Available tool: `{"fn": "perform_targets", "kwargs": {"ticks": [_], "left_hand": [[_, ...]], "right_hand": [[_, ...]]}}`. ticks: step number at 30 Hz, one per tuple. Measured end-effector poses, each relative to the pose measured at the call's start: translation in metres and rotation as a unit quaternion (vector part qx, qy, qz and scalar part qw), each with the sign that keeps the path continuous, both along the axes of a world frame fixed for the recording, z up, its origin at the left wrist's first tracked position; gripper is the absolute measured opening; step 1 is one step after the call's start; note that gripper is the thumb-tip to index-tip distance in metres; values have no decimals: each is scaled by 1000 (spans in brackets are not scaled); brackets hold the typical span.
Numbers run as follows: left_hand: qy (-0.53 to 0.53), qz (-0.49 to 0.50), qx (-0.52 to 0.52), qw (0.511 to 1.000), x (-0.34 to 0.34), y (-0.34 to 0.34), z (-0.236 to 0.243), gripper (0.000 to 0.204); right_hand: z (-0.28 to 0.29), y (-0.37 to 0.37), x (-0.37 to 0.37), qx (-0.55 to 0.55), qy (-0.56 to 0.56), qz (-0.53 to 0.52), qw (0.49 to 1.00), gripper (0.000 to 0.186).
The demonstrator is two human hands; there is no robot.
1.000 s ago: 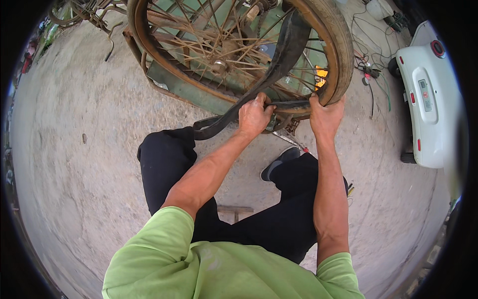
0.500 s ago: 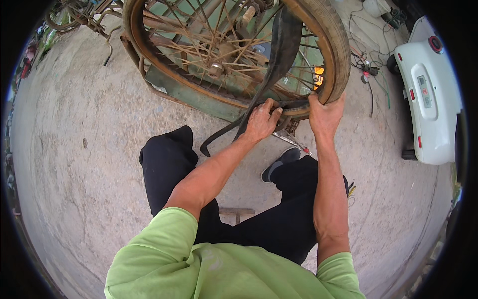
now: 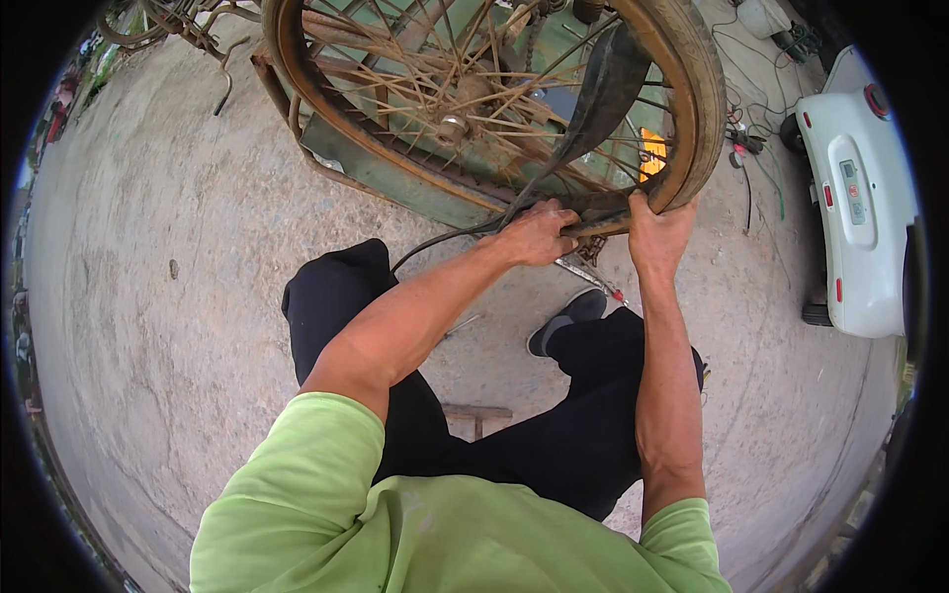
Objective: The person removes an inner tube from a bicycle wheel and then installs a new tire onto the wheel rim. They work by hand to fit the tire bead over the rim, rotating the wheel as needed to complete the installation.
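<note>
The left hand [image 3: 539, 235], grip unclear, is touching soft-looking rubber strip [image 3: 607, 97], right hand [image 3: 662, 234] clasping stiffer-looking tyre [image 3: 704, 104] at near edge.

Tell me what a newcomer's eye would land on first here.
Probably the big rusty spoked wheel at top centre, with a dark rubber strip slanting across it. Next, the left grip and right grip at its near edge. Then the white car at far right.

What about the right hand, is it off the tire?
No, the right hand grips the tire at its lower right.
</note>
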State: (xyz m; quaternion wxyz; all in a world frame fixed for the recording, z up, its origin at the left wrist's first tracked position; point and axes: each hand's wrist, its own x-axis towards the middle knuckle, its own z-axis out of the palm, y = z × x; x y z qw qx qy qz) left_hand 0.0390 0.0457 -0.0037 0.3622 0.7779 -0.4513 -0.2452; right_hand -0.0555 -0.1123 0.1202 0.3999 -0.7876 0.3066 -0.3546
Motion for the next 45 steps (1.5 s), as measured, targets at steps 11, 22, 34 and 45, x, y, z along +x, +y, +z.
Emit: {"fn": "perform_targets", "kwargs": {"ticks": [11, 22, 34, 45], "left_hand": [[-49, -35, 166, 984, -5, -18, 40, 66], [141, -26, -12, 990, 2, 8, 43, 89], [36, -82, 96, 991, -2, -27, 74, 80], [241, -15, -97, 965, -10, -10, 67, 82]], "right_hand": [[-1, 2, 1, 4, -9, 1, 1000, 48], [1, -2, 4, -44, -12, 17, 999, 44], [9, -4, 12, -34, -25, 3, 999, 49], [18, -16, 6, -52, -6, 43, 998, 42]]}}
